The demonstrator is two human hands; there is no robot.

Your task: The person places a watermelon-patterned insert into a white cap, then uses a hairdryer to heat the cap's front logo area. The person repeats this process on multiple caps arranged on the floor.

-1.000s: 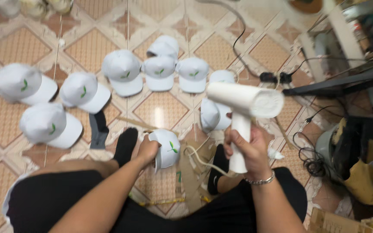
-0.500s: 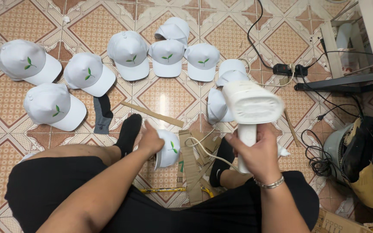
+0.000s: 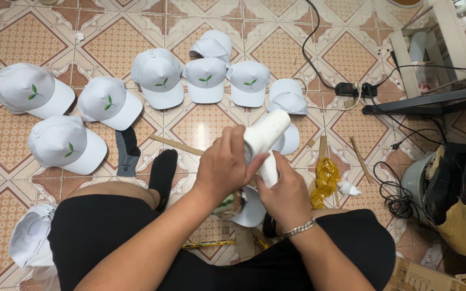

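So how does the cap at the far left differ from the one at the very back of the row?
The far-left cap sits upright, showing a green leaf emblem; the back cap is tipped, showing none. The far-left cap lies apart; the back cap overlaps its neighbour. Both are white.

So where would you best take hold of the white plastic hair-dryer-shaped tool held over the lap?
Probably by its handle, from below: on the white plastic dryer-shaped tool the handle hangs down from the wide barrel, and the right hand already wraps it there. The left hand cups the barrel's rear end, which looks too broad for one firm grip.
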